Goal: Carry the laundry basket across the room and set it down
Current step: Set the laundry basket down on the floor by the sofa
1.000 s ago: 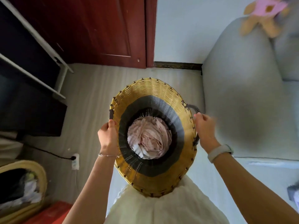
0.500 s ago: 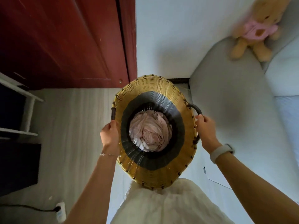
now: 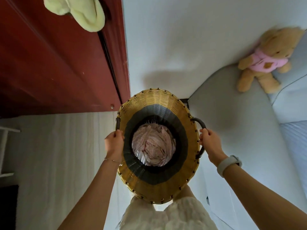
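Note:
A woven laundry basket (image 3: pixel 154 100), yellow with a dark band inside, hangs in front of me above the floor. Crumpled pink laundry (image 3: pixel 153 146) fills its bottom. My left hand (image 3: pixel 114 142) is closed on the dark handle at the basket's left rim. My right hand (image 3: pixel 210 143) grips the dark loop handle on the right rim. The basket is held close to my body, its near rim over my white skirt.
A dark red door (image 3: pixel 58 63) stands ahead on the left, with a pale green cloth (image 3: pixel 79 12) hanging on it. A grey sofa (image 3: pixel 240 130) lies close on the right, a teddy bear (image 3: pixel 269 58) on its back. A white shelf frame (image 3: pixel 5 146) is far left.
I have moved forward with the basket toward the wall between door and sofa. The view tilted up, so the green cloth has come into sight. Both hands kept their grip.

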